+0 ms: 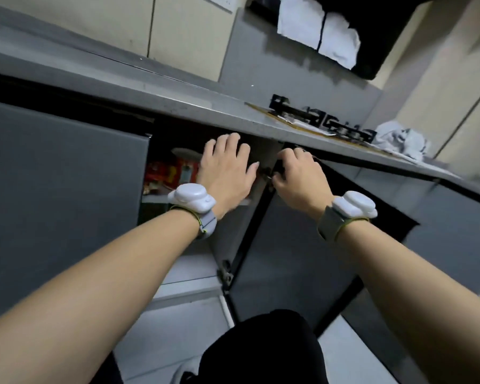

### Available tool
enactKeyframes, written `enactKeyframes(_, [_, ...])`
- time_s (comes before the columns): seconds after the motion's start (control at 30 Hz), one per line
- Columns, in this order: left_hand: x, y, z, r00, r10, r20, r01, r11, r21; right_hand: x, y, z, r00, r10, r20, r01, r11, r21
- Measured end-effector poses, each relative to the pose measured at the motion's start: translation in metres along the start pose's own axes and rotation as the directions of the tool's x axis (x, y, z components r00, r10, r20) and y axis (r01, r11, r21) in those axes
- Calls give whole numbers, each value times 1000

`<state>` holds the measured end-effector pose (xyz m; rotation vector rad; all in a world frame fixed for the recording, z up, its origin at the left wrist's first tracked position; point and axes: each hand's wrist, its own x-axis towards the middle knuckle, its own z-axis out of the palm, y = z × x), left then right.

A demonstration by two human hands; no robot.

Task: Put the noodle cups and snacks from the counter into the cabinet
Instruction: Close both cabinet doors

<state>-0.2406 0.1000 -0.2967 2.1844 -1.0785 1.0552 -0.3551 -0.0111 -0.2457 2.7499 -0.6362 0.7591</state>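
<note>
Under the counter (205, 106), the cabinet door (275, 245) is gripped by the right hand (298, 176), while the left hand (227, 167) is spread open before red snack packets (175, 173).

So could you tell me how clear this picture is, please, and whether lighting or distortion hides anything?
Head view: wide-angle lens bends the counter edge and tilts the scene; the cabinet interior is dim, its red packets soft; the left hand fingertips are slightly blurred; the right hand is sharp.
</note>
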Motion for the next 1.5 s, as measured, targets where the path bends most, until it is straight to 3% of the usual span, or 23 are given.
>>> enactKeyframes(0.07, [-4, 26, -1, 996, 86, 38, -85, 996, -20, -22, 37, -22, 993, 119, 20, -115, 985, -132])
enactKeyframes(0.17, [-10, 30, -1, 993, 105, 52, -103, 993, -53, -49, 73, -36, 942, 333, 51, -303, 904, -302])
enactKeyframes(0.23, [-13, 32, -6, 992, 111, 63, -108, 993, -58, -71, 87, -43, 882, 466, 68, -416, 839, -351])
enactKeyframes(0.3, [-15, 28, -9, 992, 103, 79, -99, 994, -53, -84, 91, -43, 867, 493, 67, -442, 826, -350])
enactKeyframes(0.4, [-19, 16, -17, 994, 52, 97, -49, 998, -30, -90, 72, -49, 880, 474, 39, -441, 844, -306])
enactKeyframes(0.57, [-26, -10, -23, 990, -63, 129, 59, 998, 36, -81, 12, -66, 908, 390, 150, -366, 915, -169])
enactKeyframes(0.73, [-30, -51, -35, 953, -256, 162, 240, 965, 110, -63, -45, -60, 934, 248, 259, -300, 935, 188])
enactKeyframes(0.83, [-36, -83, -46, 934, -324, 149, 300, 940, 161, -49, -77, -36, 960, 142, 242, -243, 851, 465])
enactKeyframes(0.9, [-41, -106, -55, 922, -362, 138, 330, 920, 209, -40, -101, -15, 970, 35, 242, -166, 820, 548])
enactKeyframes(0.97, [-50, -135, -65, 902, -417, 106, 372, 879, 298, -22, -130, 12, 961, -120, 250, -27, 856, 517])
enactKeyframes(1.07, [-59, -153, -76, 896, -429, 115, 369, 862, 347, 3, -147, 46, 965, -201, 170, 109, 894, 435])
enactKeyframes(1.27, [-60, -184, -87, 866, -489, 108, 412, 818, 402, 45, -167, 93, 928, -273, 255, 150, 897, 415])
enactKeyframes(1.4, [-49, -180, -90, 888, -451, 90, 386, 837, 387, 59, -160, 97, 930, -264, 256, 169, 924, 342])
enactKeyframes(1.43, [-44, -179, -91, 896, -436, 80, 376, 844, 383, 63, -158, 92, 941, -259, 218, 185, 933, 307])
enactKeyframes(1.5, [-31, -179, -90, 914, -402, 46, 360, 860, 361, 73, -158, 80, 972, -235, 3, 226, 935, 273])
